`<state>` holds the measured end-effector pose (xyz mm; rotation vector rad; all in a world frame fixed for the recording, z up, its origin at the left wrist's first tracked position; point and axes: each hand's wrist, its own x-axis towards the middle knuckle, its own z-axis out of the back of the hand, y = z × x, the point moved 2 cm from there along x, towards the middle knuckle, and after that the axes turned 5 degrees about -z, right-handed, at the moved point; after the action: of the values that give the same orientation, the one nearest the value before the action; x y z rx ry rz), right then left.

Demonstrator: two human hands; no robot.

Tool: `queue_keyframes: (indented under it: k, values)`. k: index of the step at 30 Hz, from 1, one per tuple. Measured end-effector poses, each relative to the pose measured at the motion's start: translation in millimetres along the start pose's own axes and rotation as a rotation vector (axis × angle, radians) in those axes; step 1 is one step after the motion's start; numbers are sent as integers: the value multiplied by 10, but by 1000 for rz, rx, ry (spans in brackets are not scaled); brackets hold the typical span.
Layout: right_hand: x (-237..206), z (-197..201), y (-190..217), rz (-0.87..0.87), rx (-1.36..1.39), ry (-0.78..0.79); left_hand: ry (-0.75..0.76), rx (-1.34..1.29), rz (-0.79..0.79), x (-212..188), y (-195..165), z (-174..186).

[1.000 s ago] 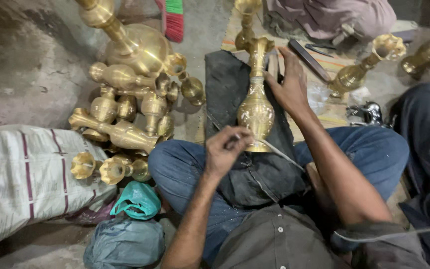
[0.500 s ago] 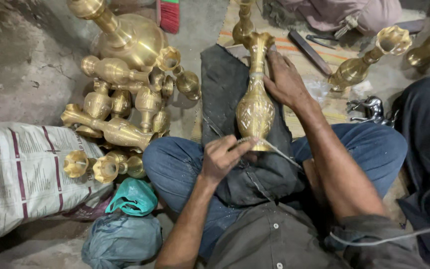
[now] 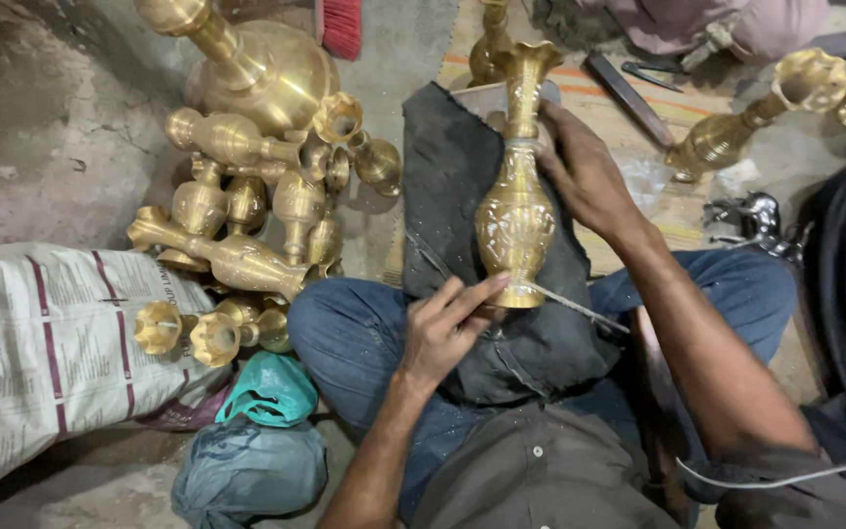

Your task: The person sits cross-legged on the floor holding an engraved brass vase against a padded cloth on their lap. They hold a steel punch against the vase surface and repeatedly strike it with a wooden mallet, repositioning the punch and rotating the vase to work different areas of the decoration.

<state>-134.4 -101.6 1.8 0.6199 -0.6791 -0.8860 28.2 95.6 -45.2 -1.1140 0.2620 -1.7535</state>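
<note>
A brass vase with an engraved body lies on a dark cloth spread over my lap, its flared mouth pointing away from me. My right hand grips the vase at its neck and shoulder. My left hand pinches a thin metal tool at the foot of the vase, fingers closed around it. The tool's shaft runs out to the right under the vase base.
A heap of brass vases lies on the floor to my left, one large. A printed sack and green and grey bags sit lower left. More vases, a file and another person's clothing are beyond.
My left hand has shifted slightly along the vase foot with the tool. The view has dipped a little; the right hand keeps its grip on the neck.
</note>
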Motion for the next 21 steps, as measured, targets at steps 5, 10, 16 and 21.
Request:
queue_keyframes:
  k: [5,10,16,21]
  values:
    - [-214,31,-118,-167,437,-177,-28,-208,435,-42,24,161]
    - [-759,133,36,-190,274,-134,-40,-114,473,52,34,319]
    - [-1813,402,-290,-502,-191,93,-141,-333,517,219,-146,308]
    - [-2756,375,-748,-452,-968,723,-210,-740,587,476,-121,165]
